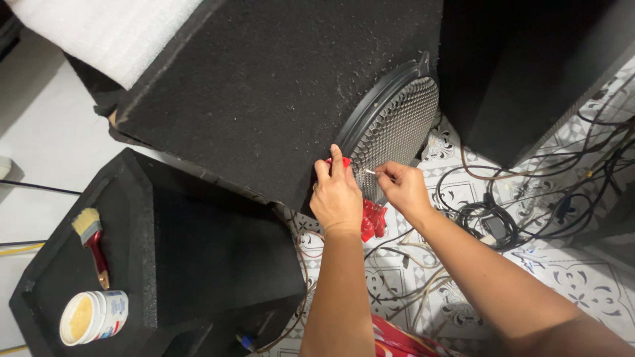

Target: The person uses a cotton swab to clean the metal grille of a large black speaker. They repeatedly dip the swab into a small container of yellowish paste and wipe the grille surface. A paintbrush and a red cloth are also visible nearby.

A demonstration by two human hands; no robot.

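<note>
A large black carpet-covered speaker box [264,92] lies tilted in front of me, its round metal mesh grille [395,132] facing right. My left hand [336,195] presses against the box's lower edge beside the grille and holds a small red object [345,161] under its fingers. My right hand [405,186] pinches a small silver screw [369,172] at the grille's lower rim. A red plastic piece [372,220] shows just below my left hand.
A second black box [172,258] sits lower left, with a paintbrush [92,241] and an open white tub of paste [92,317] on it. Tangled cables [529,205] cover the patterned tile floor at right. White foam sheet [99,33] lies top left. Another dark cabinet [522,73] stands at right.
</note>
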